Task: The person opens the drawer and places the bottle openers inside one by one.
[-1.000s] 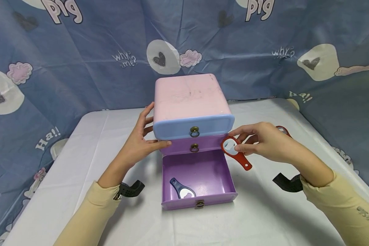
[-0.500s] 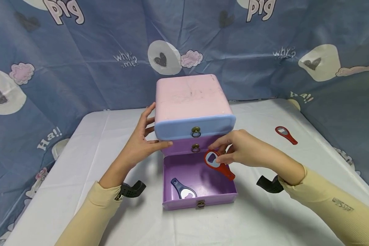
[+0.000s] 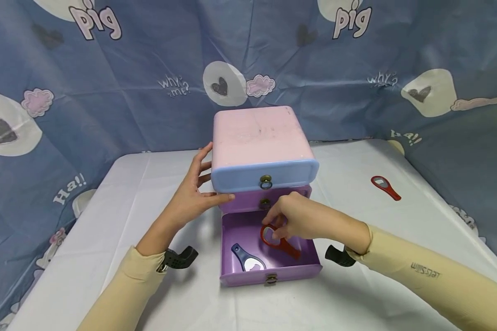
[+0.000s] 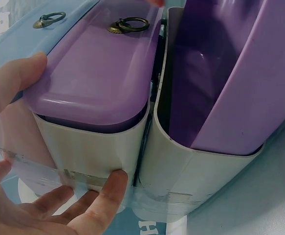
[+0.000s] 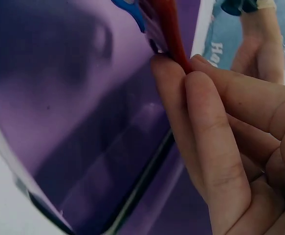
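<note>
A small drawer cabinet (image 3: 258, 133) with a pink top stands on the table; its bottom purple drawer (image 3: 291, 273) is pulled out. My right hand (image 3: 304, 218) pinches a red magnifying glass (image 3: 289, 249) by its rim, low over that drawer. In the right wrist view the fingertips (image 5: 203, 88) and thumb meet on its red edge. A dark blue magnifying glass (image 3: 242, 253) lies in the drawer's left part. My left hand (image 3: 190, 200) rests against the cabinet's left side, fingers spread along the wall (image 4: 93, 152) and thumb on the front by the middle drawer (image 4: 98, 73).
Another red magnifying glass (image 3: 386, 187) lies on the white-covered table (image 3: 356, 299) to the right. The top blue drawer (image 3: 240, 178) and the middle purple one are pushed in, each with a brass ring pull. A patterned blue curtain (image 3: 149, 119) hangs behind.
My right hand has carried the red magnifying glass leftward and down, from beside the cabinet to low over the pulled-out drawer. The left hand keeps its place on the cabinet.
</note>
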### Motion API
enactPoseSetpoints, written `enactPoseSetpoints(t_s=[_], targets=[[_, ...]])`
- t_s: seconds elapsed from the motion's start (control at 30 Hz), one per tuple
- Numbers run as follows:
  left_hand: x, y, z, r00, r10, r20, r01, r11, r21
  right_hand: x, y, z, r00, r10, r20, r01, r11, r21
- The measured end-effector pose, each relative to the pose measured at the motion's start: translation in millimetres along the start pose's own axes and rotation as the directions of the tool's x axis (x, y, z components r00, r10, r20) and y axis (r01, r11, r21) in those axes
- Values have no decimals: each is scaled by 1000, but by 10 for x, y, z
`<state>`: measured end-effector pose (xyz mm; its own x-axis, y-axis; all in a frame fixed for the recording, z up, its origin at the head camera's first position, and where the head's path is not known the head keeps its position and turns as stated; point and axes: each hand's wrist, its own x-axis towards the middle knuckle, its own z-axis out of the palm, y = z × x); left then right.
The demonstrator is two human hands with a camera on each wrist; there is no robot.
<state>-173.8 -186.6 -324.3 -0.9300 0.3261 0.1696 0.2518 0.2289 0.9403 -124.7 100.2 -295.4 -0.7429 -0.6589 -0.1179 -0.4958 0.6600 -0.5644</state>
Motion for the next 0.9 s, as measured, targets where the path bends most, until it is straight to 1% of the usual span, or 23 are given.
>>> enactPoseSetpoints(t_s=[0.13, 0.23, 0.37, 0.53, 0.9], targets=[[2, 0, 3, 1000, 2, -1, -2, 1000, 8, 75, -31, 81, 999, 13, 30, -12, 1000, -28], [4, 0, 3, 1000, 1, 1, -1, 1000, 6, 128, -52, 142, 998, 44, 50, -42, 998, -54], [7, -3, 1, 1000, 3, 2, -3, 1000, 7, 186, -75, 231, 994, 71, 83, -62, 993, -101], [12, -2, 1, 1000, 1, -1, -1, 1000, 10, 217, -81, 309, 992, 63, 105, -50, 992, -120], [4, 6, 5, 1000, 1, 0, -1, 1000, 17, 233, -125, 314, 992, 46, 118, -32, 992, -122]])
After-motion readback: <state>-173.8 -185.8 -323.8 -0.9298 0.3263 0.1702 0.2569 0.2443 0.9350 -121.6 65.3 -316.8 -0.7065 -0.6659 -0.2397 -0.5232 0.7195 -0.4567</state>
